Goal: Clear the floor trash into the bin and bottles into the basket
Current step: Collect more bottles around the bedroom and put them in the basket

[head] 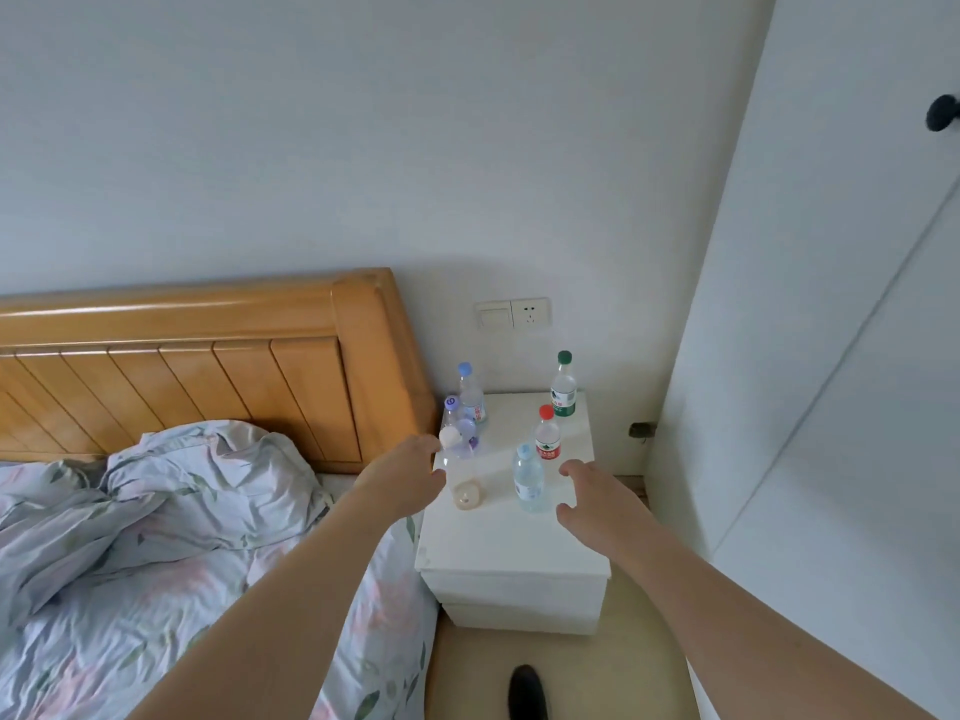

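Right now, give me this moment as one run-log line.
phase: reaching | left hand: open, beside white-capped bottle | right hand: open, beside light-blue-capped bottle | nightstand: bottles upright | held: nothing

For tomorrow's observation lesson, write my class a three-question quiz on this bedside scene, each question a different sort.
1. True or false: every bottle on the nightstand stands upright.
2. Which cap is nearest the wall socket? A red, B green, C white.
3. Fill in: the right hand reaches toward the bottle with the ___ cap.

Key: 1 true. 2 B, the green-capped bottle. 3 light blue. The left hand holds nothing yet.
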`<state>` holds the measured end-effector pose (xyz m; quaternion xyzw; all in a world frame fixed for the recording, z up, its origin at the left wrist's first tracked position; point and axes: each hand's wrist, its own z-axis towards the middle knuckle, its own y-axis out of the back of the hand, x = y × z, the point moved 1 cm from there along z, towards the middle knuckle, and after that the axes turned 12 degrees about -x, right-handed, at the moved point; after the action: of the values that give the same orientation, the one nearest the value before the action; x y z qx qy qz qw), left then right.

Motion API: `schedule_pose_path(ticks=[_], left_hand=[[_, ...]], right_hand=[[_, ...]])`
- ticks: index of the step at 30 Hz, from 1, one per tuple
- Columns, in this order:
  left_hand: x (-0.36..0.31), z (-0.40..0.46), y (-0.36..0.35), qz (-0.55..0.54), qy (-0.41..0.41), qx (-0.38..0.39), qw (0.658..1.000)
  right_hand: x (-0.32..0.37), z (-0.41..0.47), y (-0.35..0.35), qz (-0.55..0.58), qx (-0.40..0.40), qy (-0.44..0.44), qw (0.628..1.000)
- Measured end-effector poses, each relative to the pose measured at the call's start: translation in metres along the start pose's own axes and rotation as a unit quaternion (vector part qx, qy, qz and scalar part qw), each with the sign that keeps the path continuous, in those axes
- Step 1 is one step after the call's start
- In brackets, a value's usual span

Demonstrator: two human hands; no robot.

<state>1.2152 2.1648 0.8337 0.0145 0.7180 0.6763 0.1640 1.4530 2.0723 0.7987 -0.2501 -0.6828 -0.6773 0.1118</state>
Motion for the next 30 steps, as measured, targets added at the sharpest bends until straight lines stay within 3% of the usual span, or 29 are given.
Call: schedule_pose_path(ticks=[10, 14, 18, 21, 24, 30], left_hand=[[0.049, 0.181, -0.131, -0.043, 0.071, 0.044, 0.996], [0.063, 0.212, -0.176, -0.034, 0.09, 0.094, 0.991], [0.061, 0.22, -0.197, -0.023, 0.093, 0.085, 0.992], [0.056, 0.214, -0.188, -0.052, 0.128, 0.085, 0.987], [0.053, 0.186, -0.152, -0.096, 0.214, 0.047, 0.971], [0.063, 0.096, -0.064, -0.108, 0.323, -0.057, 0.938]], right_hand=[[-0.007, 0.196, -0.099, -0.068, 0.089, 0.003, 0.994], [-0.02, 0.238, -0.146, -0.094, 0.141, 0.009, 0.986], [-0.037, 0.256, -0.171, -0.123, 0.165, 0.044, 0.977], [-0.043, 0.26, -0.167, -0.089, 0.157, 0.06, 0.982], [-0.027, 0.26, -0.142, -0.033, 0.141, 0.089, 0.985], [0.063, 0.236, -0.1, 0.035, 0.143, 0.22, 0.964]])
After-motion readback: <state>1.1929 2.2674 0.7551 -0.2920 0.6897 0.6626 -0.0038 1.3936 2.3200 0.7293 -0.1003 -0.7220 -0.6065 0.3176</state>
